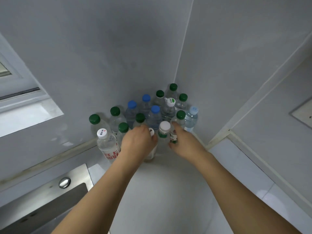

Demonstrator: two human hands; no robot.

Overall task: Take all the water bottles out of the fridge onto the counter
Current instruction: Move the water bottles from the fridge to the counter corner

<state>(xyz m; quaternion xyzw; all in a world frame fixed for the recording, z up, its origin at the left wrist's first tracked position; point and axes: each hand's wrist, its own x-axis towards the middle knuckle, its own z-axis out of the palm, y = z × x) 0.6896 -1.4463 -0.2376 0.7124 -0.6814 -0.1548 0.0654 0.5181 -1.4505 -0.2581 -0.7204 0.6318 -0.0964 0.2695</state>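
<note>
Here my left hand (pixel 137 142) curls round one white-capped bottle (pixel 151 132) and my right hand (pixel 183 142) grips another (pixel 173 137), both at the front of the bottle cluster (pixel 146 112) in the bench (pixel 165 191) corner. I should set them upright, bases flat, before letting go, without nudging the neighbours.

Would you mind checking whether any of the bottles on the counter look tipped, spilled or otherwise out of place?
Nothing stands out. The water bottles stand upright and capped, packed in the corner of the counter, with no spill visible. The left hand and right hand each grip a front bottle.
</note>
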